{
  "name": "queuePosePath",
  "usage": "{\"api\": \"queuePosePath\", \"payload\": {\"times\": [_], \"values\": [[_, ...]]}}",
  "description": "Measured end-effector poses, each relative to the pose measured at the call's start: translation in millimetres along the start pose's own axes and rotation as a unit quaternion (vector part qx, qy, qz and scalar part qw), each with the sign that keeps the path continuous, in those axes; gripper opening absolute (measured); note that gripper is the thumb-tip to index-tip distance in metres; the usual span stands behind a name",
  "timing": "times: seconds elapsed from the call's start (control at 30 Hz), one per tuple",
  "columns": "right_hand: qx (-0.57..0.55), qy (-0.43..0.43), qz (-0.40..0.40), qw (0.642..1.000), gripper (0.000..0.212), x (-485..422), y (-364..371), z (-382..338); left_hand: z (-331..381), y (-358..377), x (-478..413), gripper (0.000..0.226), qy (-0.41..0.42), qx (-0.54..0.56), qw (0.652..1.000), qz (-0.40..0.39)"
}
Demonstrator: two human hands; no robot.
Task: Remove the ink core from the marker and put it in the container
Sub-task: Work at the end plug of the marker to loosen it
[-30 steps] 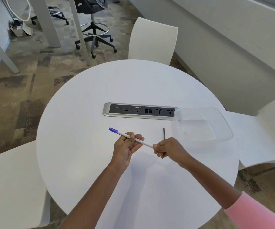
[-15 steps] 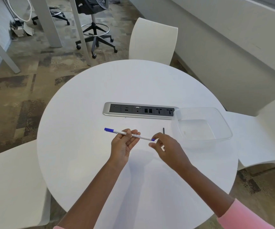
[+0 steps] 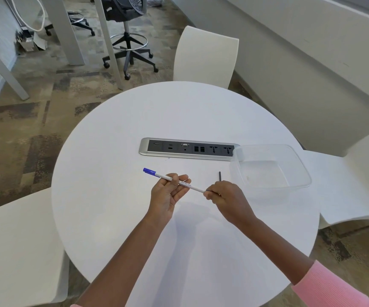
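While your two hands hover over the near half of the table (image 3: 112, 229), your left hand (image 3: 168, 197) grips the one marker (image 3: 184, 184) round its middle, blue cap (image 3: 149, 171) pointing left and away. Your right hand (image 3: 227, 199) pinches a thin dark bit (image 3: 209, 191) at the marker's bare end, seemingly the core, only just showing. Just beyond that hand, one short dark stick (image 3: 220, 176) lies alone on the table, near the one clear container (image 3: 265, 173), whose far left corner overlaps the right end of the one socket strip (image 3: 179, 149). Three white chairs ring the table: left (image 3: 13, 240), right (image 3: 345, 185), across (image 3: 205, 56). Farther off stand two black swivel chairs, one (image 3: 130, 47) plain, one (image 3: 79, 25) largely hidden.
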State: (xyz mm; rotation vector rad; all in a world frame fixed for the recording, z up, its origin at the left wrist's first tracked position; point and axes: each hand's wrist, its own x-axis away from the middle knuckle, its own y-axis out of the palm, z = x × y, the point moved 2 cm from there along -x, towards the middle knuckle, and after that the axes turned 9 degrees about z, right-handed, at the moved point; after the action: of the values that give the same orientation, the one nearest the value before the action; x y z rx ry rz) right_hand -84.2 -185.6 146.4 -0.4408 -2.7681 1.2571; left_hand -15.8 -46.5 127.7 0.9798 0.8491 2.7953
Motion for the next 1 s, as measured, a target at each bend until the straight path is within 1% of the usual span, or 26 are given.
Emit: {"api": "queuePosePath", "payload": {"times": [0.07,0.1,0.17,0.2,0.27,0.3,0.33,0.37,0.4,0.5,0.57,0.63,0.67,0.7,0.77,0.87,0.9,0.97,1.0], "values": [[-0.107,0.094,-0.032,0.989,0.027,-2.9,-3.0,0.4,1.3,0.5,0.2,0.016,0.003,-0.01,1.0,-0.004],[-0.159,0.135,-0.049,0.977,0.032,-5.1,-4.8,0.3,1.5,0.9,0.4,0.016,0.004,-0.014,1.0,-0.005],[-0.218,0.211,-0.103,0.947,0.035,-8.8,-9.5,-1.2,1.7,1.8,0.5,0.016,0.005,-0.018,1.0,-0.008],[-0.247,0.256,-0.138,0.924,0.033,-9.5,-10.9,-0.9,1.6,2.2,0.5,0.016,0.005,-0.018,1.0,-0.009],[-0.339,0.357,-0.208,0.845,0.031,-9.7,-12.9,0.2,1.4,2.9,0.6,0.017,0.004,-0.021,1.0,-0.012],[-0.374,0.39,-0.227,0.81,0.031,-8.8,-13.6,0.7,1.3,3.2,0.7,0.017,0.004,-0.023,1.0,-0.012],[-0.391,0.401,-0.236,0.794,0.031,-8.0,-13.6,1.5,1.3,3.6,0.6,0.017,0.005,-0.025,1.0,-0.012],[-0.395,0.4,-0.234,0.793,0.031,-7.6,-13.1,2.6,1.3,3.5,0.3,0.016,0.005,-0.024,1.0,-0.009],[-0.383,0.385,-0.22,0.81,0.032,-7.5,-12.4,4.0,1.3,3.5,-0.2,0.016,0.004,-0.019,1.0,-0.005],[-0.287,0.275,-0.131,0.908,0.035,-5.4,-13.1,-0.3,1.7,3.2,-2.5,0.015,0.001,0.005,1.0,0.011],[-0.197,0.186,-0.061,0.961,0.025,-2.5,-10.6,-2.6,2.2,3.5,-4.0,0.015,0.002,0.012,1.0,0.016],[-0.069,0.066,0.016,0.995,0.01,1.1,-6.2,-2.0,3.1,3.9,-4.6,0.014,0.004,0.016,1.0,0.018],[0.012,0.005,0.053,0.999,0.009,3.0,-4.4,-1.9,3.5,4.1,-4.9,0.013,0.004,0.018,1.0,0.02],[0.081,-0.053,0.082,0.992,0.011,4.2,-2.0,-0.8,3.9,4.2,-5.1,0.013,0.003,0.018,1.0,0.022],[0.164,-0.133,0.13,0.969,0.014,3.7,1.7,-0.6,4.3,4.4,-5.7,0.012,0.002,0.018,1.0,0.025],[0.216,-0.189,0.168,0.943,0.02,-1.3,2.7,-2.1,4.3,4.1,-6.3,0.012,0.002,0.018,1.0,0.025],[0.222,-0.202,0.174,0.938,0.018,-2.4,1.9,-3.4,4.2,4.0,-6.1,0.012,0.003,0.019,1.0,0.024],[0.221,-0.216,0.172,0.936,0.011,-3.3,1.5,-4.2,3.8,4.0,-5.3,0.013,0.004,0.019,1.0,0.02],[0.217,-0.212,0.165,0.939,0.011,-3.7,1.4,-4.1,3.5,4.1,-4.8,0.013,0.005,0.018,1.0,0.018]]}}
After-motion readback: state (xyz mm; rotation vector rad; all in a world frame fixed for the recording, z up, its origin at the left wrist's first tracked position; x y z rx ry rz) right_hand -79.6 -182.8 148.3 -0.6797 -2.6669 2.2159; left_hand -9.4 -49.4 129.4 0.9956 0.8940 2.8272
